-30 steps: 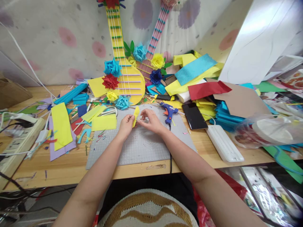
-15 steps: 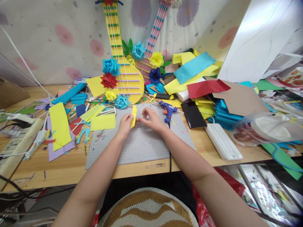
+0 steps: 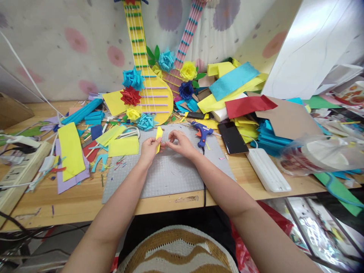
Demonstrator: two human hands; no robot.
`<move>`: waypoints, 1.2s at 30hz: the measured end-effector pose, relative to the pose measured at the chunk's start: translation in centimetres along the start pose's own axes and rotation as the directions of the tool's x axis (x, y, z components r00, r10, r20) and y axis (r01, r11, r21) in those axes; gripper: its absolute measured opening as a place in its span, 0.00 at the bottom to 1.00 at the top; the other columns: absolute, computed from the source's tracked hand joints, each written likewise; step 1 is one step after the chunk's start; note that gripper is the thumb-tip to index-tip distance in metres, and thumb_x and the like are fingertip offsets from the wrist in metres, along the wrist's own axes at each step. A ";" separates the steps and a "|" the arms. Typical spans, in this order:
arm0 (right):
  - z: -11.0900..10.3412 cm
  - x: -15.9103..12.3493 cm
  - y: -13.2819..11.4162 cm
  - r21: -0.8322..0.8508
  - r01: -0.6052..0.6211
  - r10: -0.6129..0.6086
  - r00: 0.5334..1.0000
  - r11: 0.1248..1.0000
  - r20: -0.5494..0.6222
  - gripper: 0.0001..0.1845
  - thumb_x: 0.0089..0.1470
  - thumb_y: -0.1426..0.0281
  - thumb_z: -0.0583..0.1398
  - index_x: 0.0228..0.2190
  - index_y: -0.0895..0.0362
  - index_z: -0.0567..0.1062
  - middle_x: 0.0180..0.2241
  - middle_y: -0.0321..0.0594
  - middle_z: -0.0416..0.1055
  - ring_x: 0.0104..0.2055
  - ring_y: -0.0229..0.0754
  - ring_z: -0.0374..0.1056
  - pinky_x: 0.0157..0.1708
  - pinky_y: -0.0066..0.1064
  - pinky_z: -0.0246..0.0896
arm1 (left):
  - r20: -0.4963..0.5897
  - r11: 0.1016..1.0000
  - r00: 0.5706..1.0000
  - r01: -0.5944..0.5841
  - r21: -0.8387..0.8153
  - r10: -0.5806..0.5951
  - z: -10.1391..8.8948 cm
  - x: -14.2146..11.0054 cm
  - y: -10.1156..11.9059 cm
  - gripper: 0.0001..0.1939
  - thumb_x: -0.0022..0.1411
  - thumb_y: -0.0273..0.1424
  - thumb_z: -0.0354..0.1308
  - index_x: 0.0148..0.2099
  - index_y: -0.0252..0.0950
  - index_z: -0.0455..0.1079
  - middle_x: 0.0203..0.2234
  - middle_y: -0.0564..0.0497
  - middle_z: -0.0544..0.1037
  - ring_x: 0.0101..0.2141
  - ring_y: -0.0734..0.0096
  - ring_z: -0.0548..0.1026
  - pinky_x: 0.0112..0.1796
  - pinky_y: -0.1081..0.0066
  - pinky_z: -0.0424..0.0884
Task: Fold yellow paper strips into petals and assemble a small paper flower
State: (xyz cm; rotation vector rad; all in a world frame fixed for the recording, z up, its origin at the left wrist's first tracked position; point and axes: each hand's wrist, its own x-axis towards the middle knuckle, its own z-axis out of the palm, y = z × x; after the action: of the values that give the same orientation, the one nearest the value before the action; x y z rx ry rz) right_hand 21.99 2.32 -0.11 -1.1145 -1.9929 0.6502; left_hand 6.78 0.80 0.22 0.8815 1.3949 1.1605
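Both my hands meet over the far part of a grey cutting mat. My left hand pinches a small yellow foam strip that stands upright between its fingers. My right hand is curled close beside it, fingertips pinched at the strip's lower edge; what it grips, if anything, is too small to make out. A blue glue gun lies just right of my right hand. White-handled scissors and a yellow foam sheet lie left of my left hand.
Two foam guitars with paper flowers lean on the back wall. Stacked coloured foam sheets, a black phone and a white power strip lie to the right. Scraps, a yellow sheet and another power strip lie to the left.
The yellow strip has shifted slightly left and tilted in my left hand. My hands stay together over the mat; the view has dipped a little.
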 end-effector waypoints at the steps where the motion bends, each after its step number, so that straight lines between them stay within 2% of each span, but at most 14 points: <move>1: 0.0 0.0 0.1 0.001 -0.002 0.002 1.000 1.000 0.000 0.09 0.48 0.64 0.58 0.29 0.55 0.65 0.26 0.33 0.67 0.34 0.38 0.62 0.41 0.33 0.53 | -0.008 1.000 1.000 0.001 0.007 -0.001 0.0 0.0 0.1 0.13 0.49 0.36 0.60 0.25 0.34 0.62 0.15 0.53 0.73 0.19 0.72 0.73 0.20 0.75 0.67; 9: 0.1 -0.1 0.6 -0.047 -0.033 0.032 0.999 0.998 -0.026 0.11 0.48 0.61 0.59 0.30 0.55 0.67 0.29 0.36 0.70 0.37 0.40 0.63 0.40 0.34 0.55 | 0.008 0.998 1.000 0.014 0.053 -0.015 -0.1 -0.2 0.4 0.10 0.52 0.33 0.59 0.27 0.34 0.62 0.16 0.52 0.74 0.20 0.72 0.74 0.21 0.76 0.68; 13: 0.1 -0.1 -0.1 -0.040 -0.066 0.065 0.998 0.997 -0.007 0.11 0.48 0.60 0.59 0.30 0.55 0.68 0.29 0.37 0.70 0.39 0.41 0.62 0.40 0.33 0.56 | 0.106 0.999 0.993 0.042 0.020 -0.044 -1.1 0.2 0.7 0.11 0.50 0.34 0.61 0.28 0.32 0.64 0.21 0.51 0.75 0.21 0.75 0.73 0.22 0.75 0.70; 16: 0.3 -0.1 -0.6 -0.040 -0.046 0.047 0.998 0.998 0.040 0.11 0.50 0.60 0.58 0.30 0.55 0.70 0.30 0.38 0.71 0.40 0.41 0.62 0.41 0.33 0.56 | 0.180 0.998 0.982 0.052 0.018 -0.055 -2.0 0.5 1.0 0.11 0.47 0.33 0.62 0.31 0.32 0.67 0.24 0.51 0.76 0.22 0.77 0.72 0.24 0.75 0.71; 20: 0.1 0.6 -0.8 -0.093 -0.021 0.024 0.999 0.995 0.024 0.08 0.51 0.64 0.56 0.28 0.55 0.72 0.33 0.39 0.72 0.42 0.41 0.62 0.44 0.34 0.55 | 0.114 0.995 0.993 -0.044 0.093 0.034 -2.6 0.7 1.2 0.09 0.45 0.30 0.62 0.30 0.33 0.67 0.23 0.53 0.74 0.23 0.77 0.70 0.23 0.76 0.70; 23: -0.2 2.3 -1.5 -0.142 -0.034 0.032 0.999 0.989 -0.016 0.07 0.51 0.69 0.55 0.29 0.56 0.72 0.33 0.38 0.72 0.38 0.40 0.63 0.42 0.32 0.57 | 0.072 0.992 0.995 -0.078 0.103 0.071 -2.7 1.0 1.0 0.07 0.46 0.29 0.61 0.30 0.33 0.68 0.24 0.55 0.72 0.25 0.77 0.70 0.25 0.74 0.71; 27: 0.3 6.1 -4.1 -0.212 -0.012 0.038 0.993 0.977 0.116 0.09 0.51 0.72 0.54 0.32 0.57 0.73 0.34 0.38 0.72 0.36 0.38 0.64 0.36 0.29 0.57 | 0.065 0.997 0.997 -0.053 0.059 0.049 -3.0 1.6 0.7 0.07 0.45 0.28 0.61 0.28 0.33 0.67 0.22 0.55 0.72 0.24 0.76 0.70 0.27 0.72 0.71; 32: 3.8 11.0 -7.1 -0.464 0.197 -0.088 0.965 0.863 0.245 0.11 0.53 0.73 0.54 0.33 0.58 0.76 0.40 0.46 0.70 0.46 0.46 0.60 0.42 0.33 0.55 | 0.044 0.969 0.999 0.002 0.247 -0.013 -4.2 2.3 0.5 0.05 0.44 0.27 0.61 0.26 0.34 0.67 0.18 0.54 0.73 0.21 0.73 0.71 0.25 0.73 0.68; 34: 5.5 12.5 -7.5 -0.498 0.260 -0.078 0.931 0.827 0.357 0.11 0.51 0.75 0.54 0.34 0.58 0.77 0.38 0.46 0.72 0.45 0.47 0.61 0.40 0.32 0.56 | 0.065 0.929 0.996 -0.076 0.361 0.057 -4.7 2.4 0.6 0.05 0.43 0.28 0.61 0.25 0.35 0.68 0.17 0.54 0.72 0.22 0.72 0.71 0.25 0.74 0.66; 36: 7.1 13.6 -7.4 -0.542 0.301 -0.017 0.884 0.785 0.467 0.12 0.47 0.77 0.56 0.34 0.59 0.77 0.36 0.46 0.73 0.46 0.48 0.62 0.37 0.31 0.58 | 0.123 0.863 0.979 -0.203 0.463 0.164 -5.3 2.3 0.8 0.04 0.41 0.29 0.61 0.22 0.36 0.68 0.15 0.55 0.71 0.23 0.71 0.71 0.25 0.75 0.64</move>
State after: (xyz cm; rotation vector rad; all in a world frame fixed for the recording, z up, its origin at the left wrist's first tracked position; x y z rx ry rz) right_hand 8.05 10.01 5.97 -1.1958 -2.7852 0.1583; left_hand 1.12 2.26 0.17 1.4199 1.5853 0.9169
